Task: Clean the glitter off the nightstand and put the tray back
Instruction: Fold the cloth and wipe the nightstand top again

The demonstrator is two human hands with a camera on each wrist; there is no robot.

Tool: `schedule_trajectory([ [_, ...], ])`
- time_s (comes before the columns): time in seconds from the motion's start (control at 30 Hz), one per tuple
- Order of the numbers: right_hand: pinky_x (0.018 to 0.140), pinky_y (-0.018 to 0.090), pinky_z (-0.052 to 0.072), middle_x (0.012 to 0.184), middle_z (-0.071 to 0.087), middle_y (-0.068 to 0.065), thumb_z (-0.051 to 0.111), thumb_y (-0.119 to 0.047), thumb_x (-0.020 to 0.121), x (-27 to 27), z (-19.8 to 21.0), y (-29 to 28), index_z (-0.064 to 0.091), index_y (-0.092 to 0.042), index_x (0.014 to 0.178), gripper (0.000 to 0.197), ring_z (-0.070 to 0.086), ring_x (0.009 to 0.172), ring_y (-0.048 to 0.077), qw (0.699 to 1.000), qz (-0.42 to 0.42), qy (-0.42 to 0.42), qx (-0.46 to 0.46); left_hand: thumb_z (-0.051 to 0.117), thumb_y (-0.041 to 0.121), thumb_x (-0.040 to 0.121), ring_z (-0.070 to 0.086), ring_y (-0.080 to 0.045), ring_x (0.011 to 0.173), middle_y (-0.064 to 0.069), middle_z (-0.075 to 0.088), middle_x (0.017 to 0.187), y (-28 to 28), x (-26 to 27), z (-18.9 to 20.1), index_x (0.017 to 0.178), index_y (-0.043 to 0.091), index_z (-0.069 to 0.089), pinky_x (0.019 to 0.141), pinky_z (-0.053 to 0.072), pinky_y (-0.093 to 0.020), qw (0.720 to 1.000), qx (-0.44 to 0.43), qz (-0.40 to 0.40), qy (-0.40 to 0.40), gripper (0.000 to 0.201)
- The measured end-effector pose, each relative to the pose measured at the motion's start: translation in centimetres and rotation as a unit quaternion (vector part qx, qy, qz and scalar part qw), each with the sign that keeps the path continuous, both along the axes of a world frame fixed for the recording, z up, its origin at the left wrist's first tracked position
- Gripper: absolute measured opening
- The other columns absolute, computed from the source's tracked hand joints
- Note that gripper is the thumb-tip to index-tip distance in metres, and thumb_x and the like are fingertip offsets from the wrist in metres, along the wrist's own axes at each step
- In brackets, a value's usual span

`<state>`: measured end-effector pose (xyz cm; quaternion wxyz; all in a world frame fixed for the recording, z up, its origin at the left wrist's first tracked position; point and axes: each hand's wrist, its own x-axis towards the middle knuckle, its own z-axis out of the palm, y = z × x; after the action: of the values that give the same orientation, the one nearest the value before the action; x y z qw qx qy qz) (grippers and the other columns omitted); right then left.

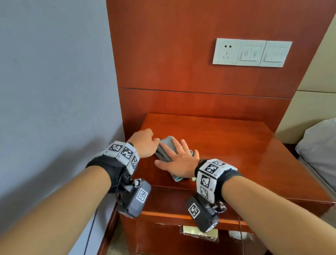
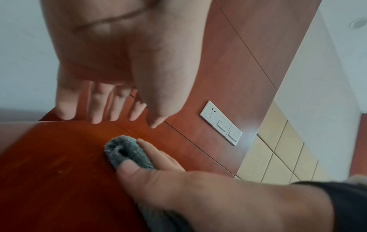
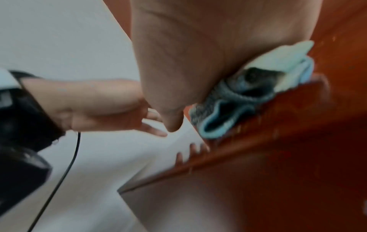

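My right hand (image 1: 178, 162) presses flat, fingers spread, on the folded cloth (image 1: 165, 149) at the near left corner of the nightstand (image 1: 233, 142). My left hand (image 1: 144, 143), fingers relaxed, hovers beside the cloth.

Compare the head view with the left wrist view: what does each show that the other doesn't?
Head only: the nightstand's front edge, the lower shelf and the bed to the right.
Left wrist only: pale specks on the wood beside the cloth, and the left hand's palm side.
Both: the right hand pressing the cloth down, the wall sockets.
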<state>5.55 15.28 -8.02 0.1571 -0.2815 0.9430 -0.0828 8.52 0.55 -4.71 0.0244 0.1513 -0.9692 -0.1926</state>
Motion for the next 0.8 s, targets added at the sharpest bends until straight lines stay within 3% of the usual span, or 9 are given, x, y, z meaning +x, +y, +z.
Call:
schedule_trajectory([
  [0.07,0.117,0.055,-0.008,0.161,-0.016,-0.009,0.027,-0.075,0.085,1.0,-1.2,-1.1,-0.006,-0.048,0.148,0.077,-0.018,0.148,0.018,0.999,-0.005,0.018,-0.026,0.039,0.032,0.101,0.051,-0.024,0.127,-0.009,0.052,0.139,-0.1,0.9,-0.6,0.138,0.013,0.047,0.103,0.041,-0.033,0.999,0.016,-0.028,0.034,0.043],
  [0.2,0.117,0.056,-0.007,0.162,-0.010,-0.010,0.025,-0.068,0.089,2.7,-1.6,-3.9,-0.006,-0.037,0.152,0.077,-0.012,0.149,0.017,0.997,0.002,0.032,-0.075,0.036,0.031,0.101,0.057,-0.020,0.117,-0.002,0.062,0.128,-0.5,2.8,-1.5,0.127,0.018,0.056,0.095,0.041,-0.029,0.992,0.091,-0.023,0.079,0.036],
  [0.3,0.115,0.057,-0.012,0.161,-0.008,-0.012,0.022,-0.055,0.095,4.4,-1.5,-6.4,-0.004,-0.030,0.154,0.068,-0.013,0.149,0.016,0.996,0.037,0.024,-0.080,0.036,0.031,0.101,0.059,-0.020,0.114,0.000,0.063,0.125,-2.1,4.6,-1.7,0.125,0.021,0.057,0.092,0.041,-0.028,0.993,0.086,-0.002,0.076,0.033],
  [0.4,0.113,0.061,-0.016,0.161,-0.003,-0.014,0.019,-0.045,0.099,5.8,-1.4,-7.9,0.001,-0.030,0.153,0.059,-0.011,0.149,0.016,0.993,0.094,0.024,-0.071,0.033,0.030,0.102,0.058,-0.022,0.099,-0.008,0.065,0.115,-3.7,6.3,-2.3,0.114,0.013,0.060,0.085,0.039,-0.029,0.996,0.067,0.011,0.052,0.034],
  [0.47,0.112,0.064,-0.013,0.160,0.002,-0.013,0.022,-0.042,0.098,6.3,-1.5,-8.3,0.007,-0.031,0.153,0.058,-0.009,0.149,0.015,0.989,0.125,0.033,-0.075,0.031,0.031,0.103,0.056,-0.023,0.097,-0.009,0.062,0.107,-4.3,7.3,-3.0,0.106,0.010,0.057,0.087,0.041,-0.031,0.997,0.073,0.009,0.035,0.033],
  [0.6,0.114,0.062,-0.009,0.161,0.000,-0.015,0.025,-0.043,0.098,6.4,-1.7,-7.2,0.006,-0.033,0.153,0.060,-0.009,0.149,0.012,0.988,0.127,0.038,-0.074,0.033,0.034,0.101,0.054,-0.020,0.116,-0.003,0.057,0.126,-3.9,8.0,-4.1,0.124,0.018,0.052,0.101,0.045,-0.042,0.997,0.073,-0.022,0.027,0.034],
  [0.8,0.114,0.062,-0.008,0.160,0.003,-0.020,0.020,-0.058,0.096,4.8,-2.0,-0.4,0.006,-0.040,0.151,0.060,-0.004,0.149,0.010,0.990,0.092,0.041,-0.096,0.023,0.040,0.102,0.042,-0.026,0.136,-0.004,0.042,0.148,1.0,6.1,-3.5,0.143,0.023,0.038,0.115,0.028,-0.045,0.997,0.045,-0.059,-0.005,0.047],
])
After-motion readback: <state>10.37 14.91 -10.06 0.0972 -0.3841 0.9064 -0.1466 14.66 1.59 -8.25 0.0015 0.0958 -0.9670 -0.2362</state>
